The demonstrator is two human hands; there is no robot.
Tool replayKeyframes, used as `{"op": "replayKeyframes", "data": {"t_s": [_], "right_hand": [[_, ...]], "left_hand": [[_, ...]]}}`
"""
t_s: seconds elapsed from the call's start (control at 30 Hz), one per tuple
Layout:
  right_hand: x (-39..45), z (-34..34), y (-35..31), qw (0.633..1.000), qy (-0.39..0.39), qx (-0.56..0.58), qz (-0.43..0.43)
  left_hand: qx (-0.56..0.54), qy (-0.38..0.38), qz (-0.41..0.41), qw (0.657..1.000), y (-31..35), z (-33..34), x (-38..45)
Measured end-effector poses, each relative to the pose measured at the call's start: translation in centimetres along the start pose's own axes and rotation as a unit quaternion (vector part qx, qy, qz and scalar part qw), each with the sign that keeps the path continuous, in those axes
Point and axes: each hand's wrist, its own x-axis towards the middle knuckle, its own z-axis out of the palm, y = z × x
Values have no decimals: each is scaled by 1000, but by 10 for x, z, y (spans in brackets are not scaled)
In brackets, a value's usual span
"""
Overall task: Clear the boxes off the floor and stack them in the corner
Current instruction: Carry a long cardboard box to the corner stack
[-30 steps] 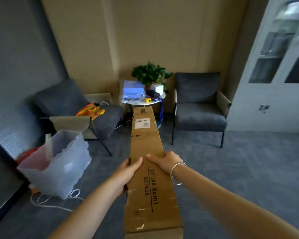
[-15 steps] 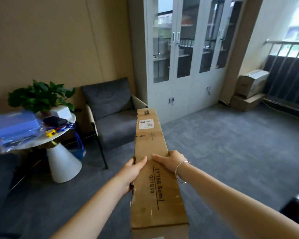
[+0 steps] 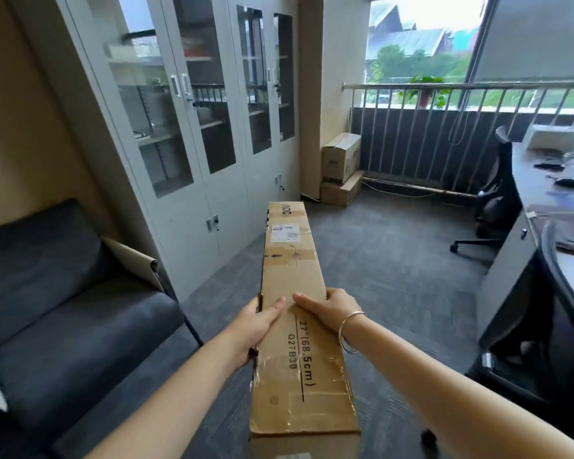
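A long, narrow cardboard box (image 3: 292, 260) printed "27" (68.5cm)" is held out in front of me above the carpet, its far end pointing toward the room's corner. My left hand (image 3: 257, 321) grips its left edge, thumb on top. My right hand (image 3: 328, 308), with a silver bangle on the wrist, lies over the top with its fingers curled round the right edge. In the far corner two cardboard boxes are stacked: an upper box (image 3: 341, 157) on a flatter lower box (image 3: 340, 191).
White glass-door cabinets (image 3: 212, 127) line the left wall. A dark armchair (image 3: 57, 309) sits at the near left. A metal railing (image 3: 461, 137) runs along the window. A desk (image 3: 540, 193) and black office chair (image 3: 497, 200) fill the right side. Grey carpet (image 3: 395, 260) lies between.
My view has swung to the right: the plant table and armchairs have slid out to the left, and the corner stack, railing and desk have come in. Both hands keep the same hold on the box.
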Motion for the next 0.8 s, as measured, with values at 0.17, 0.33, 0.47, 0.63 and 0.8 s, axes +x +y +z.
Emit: {"op": "replayKeyframes", "data": {"t_s": [0.17, 0.33, 0.47, 0.63, 0.8], "right_hand": [[119, -54, -1, 999, 33, 9, 27], [245, -120, -20, 997, 65, 16, 40], [322, -160, -32, 996, 82, 15, 44], [451, -207, -42, 991, 121, 21, 60], [574, -251, -57, 987, 137, 35, 82]], "left_hand": [[6, -38, 1, 999, 47, 32, 128], [-1, -71, 2, 997, 109, 62, 260], [1, -90, 7, 996, 150, 83, 343], [15, -116, 21, 993, 203, 107, 480], [30, -148, 9, 989, 258, 125, 614]]}}
